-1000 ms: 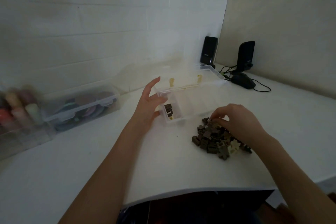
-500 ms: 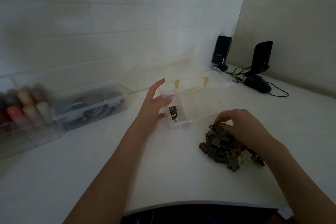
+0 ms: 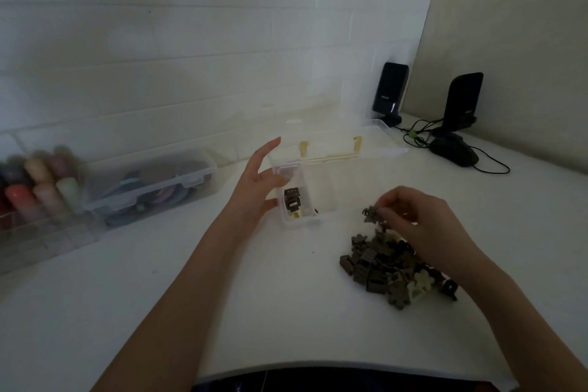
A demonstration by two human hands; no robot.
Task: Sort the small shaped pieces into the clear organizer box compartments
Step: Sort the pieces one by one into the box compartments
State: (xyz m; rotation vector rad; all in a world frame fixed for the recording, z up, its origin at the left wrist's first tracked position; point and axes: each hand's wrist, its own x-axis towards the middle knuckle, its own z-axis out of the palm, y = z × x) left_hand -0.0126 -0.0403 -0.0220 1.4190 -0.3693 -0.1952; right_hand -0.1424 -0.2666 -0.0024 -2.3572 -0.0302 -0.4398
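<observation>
A white counter [image 3: 286, 312] is carrying the clear organizer box [image 3: 321, 216]; the left hand [image 3: 257, 181] is bracing it, fingers spread. The right hand [image 3: 420, 223] is pinching a dark piece [image 3: 370, 214] above the pile [image 3: 391, 267]. Speaker [image 3: 390, 89] lettering is unreadable.

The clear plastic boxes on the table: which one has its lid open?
The small organizer box beside the left hand, with dark pieces inside. Its lid lies folded back toward the wall; the larger box at left is latched shut.
</observation>
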